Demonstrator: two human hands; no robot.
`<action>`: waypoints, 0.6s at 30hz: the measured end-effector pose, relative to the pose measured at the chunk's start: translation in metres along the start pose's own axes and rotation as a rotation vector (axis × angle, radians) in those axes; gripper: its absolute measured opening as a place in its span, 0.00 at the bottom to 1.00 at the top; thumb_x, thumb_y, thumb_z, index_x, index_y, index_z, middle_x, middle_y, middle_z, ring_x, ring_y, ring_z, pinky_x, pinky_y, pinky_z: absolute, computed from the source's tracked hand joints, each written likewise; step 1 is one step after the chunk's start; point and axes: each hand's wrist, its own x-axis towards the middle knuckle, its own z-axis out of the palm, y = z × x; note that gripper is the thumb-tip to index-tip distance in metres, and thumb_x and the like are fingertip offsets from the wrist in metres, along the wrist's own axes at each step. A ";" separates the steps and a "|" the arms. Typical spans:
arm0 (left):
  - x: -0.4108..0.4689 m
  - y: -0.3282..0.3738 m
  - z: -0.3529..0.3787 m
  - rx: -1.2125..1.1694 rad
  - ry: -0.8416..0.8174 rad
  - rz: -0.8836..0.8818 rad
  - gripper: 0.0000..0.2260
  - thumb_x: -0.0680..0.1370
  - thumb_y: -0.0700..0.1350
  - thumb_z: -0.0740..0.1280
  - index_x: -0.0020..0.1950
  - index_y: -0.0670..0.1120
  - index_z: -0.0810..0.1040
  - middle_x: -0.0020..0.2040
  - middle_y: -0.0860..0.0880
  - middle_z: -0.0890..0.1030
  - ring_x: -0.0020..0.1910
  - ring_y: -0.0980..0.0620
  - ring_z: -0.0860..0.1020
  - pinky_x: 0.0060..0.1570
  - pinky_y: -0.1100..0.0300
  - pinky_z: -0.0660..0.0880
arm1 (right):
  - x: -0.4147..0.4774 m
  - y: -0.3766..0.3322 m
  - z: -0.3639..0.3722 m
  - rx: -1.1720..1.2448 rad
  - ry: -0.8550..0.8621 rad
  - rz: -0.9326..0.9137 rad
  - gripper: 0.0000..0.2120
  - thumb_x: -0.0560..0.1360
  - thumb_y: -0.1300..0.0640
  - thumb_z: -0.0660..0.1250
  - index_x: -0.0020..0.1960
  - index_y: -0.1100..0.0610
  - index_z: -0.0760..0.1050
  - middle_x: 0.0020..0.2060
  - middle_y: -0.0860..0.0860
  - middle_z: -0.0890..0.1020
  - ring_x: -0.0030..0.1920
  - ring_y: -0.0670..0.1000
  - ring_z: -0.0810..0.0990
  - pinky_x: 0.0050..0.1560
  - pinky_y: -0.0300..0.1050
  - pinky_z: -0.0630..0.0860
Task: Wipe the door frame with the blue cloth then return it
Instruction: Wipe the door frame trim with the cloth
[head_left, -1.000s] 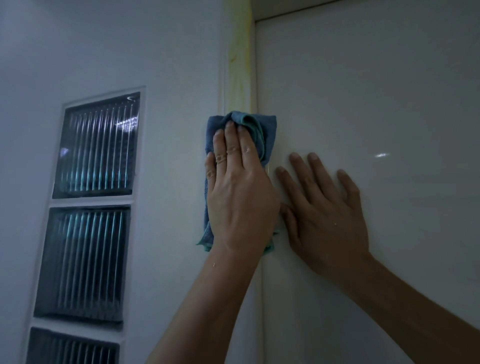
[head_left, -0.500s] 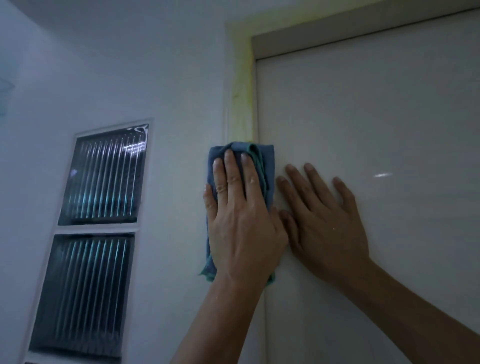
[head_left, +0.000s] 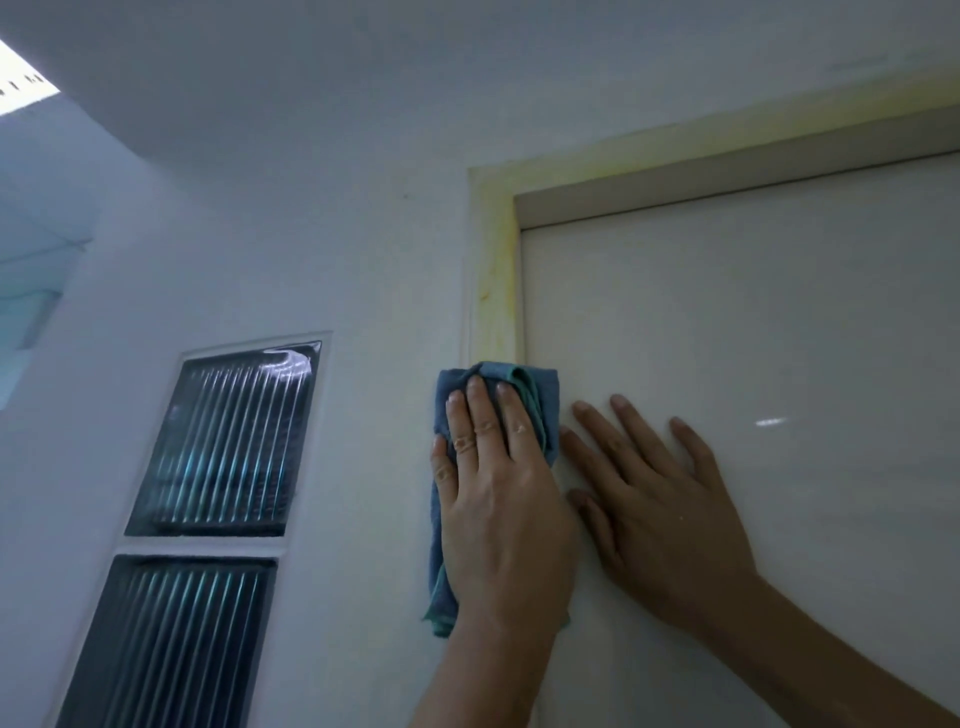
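A folded blue cloth (head_left: 545, 395) is pressed flat against the left upright of the door frame (head_left: 496, 291), which shows yellowish stains above the cloth and along its top bar. My left hand (head_left: 498, 499) lies flat over the cloth, fingers together and pointing up, holding it to the frame. My right hand (head_left: 660, 499) rests flat on the glossy white door (head_left: 753, 338) just right of the cloth, fingers spread, holding nothing. Most of the cloth is hidden under my left hand.
Left of the frame is a white wall (head_left: 363, 286) with two ribbed glass-block windows (head_left: 228, 441) stacked one above the other. The ceiling meets the wall above, with a bright light panel (head_left: 21, 83) at the top left.
My view has tilted upward, bringing the top corner of the door frame and the ceiling into sight. My left hand and the cloth have slid a little up the frame; my right hand stays on the door.
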 end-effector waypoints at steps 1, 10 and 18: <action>0.008 0.001 0.000 0.001 -0.016 -0.003 0.32 0.73 0.44 0.57 0.77 0.38 0.57 0.76 0.37 0.61 0.75 0.38 0.59 0.70 0.41 0.60 | 0.005 0.001 -0.001 -0.004 -0.003 0.001 0.26 0.82 0.42 0.47 0.78 0.48 0.59 0.79 0.47 0.60 0.80 0.52 0.55 0.75 0.63 0.58; 0.018 0.001 -0.003 -0.022 -0.044 0.000 0.33 0.74 0.43 0.55 0.78 0.41 0.49 0.78 0.40 0.53 0.78 0.40 0.51 0.73 0.43 0.51 | 0.012 0.000 0.001 -0.016 -0.009 0.030 0.27 0.82 0.43 0.45 0.79 0.50 0.58 0.79 0.47 0.59 0.80 0.52 0.54 0.75 0.63 0.58; 0.011 0.001 -0.009 -0.073 -0.074 0.028 0.31 0.72 0.47 0.50 0.74 0.38 0.64 0.73 0.37 0.67 0.72 0.36 0.66 0.66 0.40 0.65 | 0.013 0.002 -0.001 -0.017 -0.013 0.024 0.27 0.82 0.42 0.45 0.79 0.49 0.58 0.79 0.46 0.60 0.79 0.51 0.56 0.74 0.63 0.60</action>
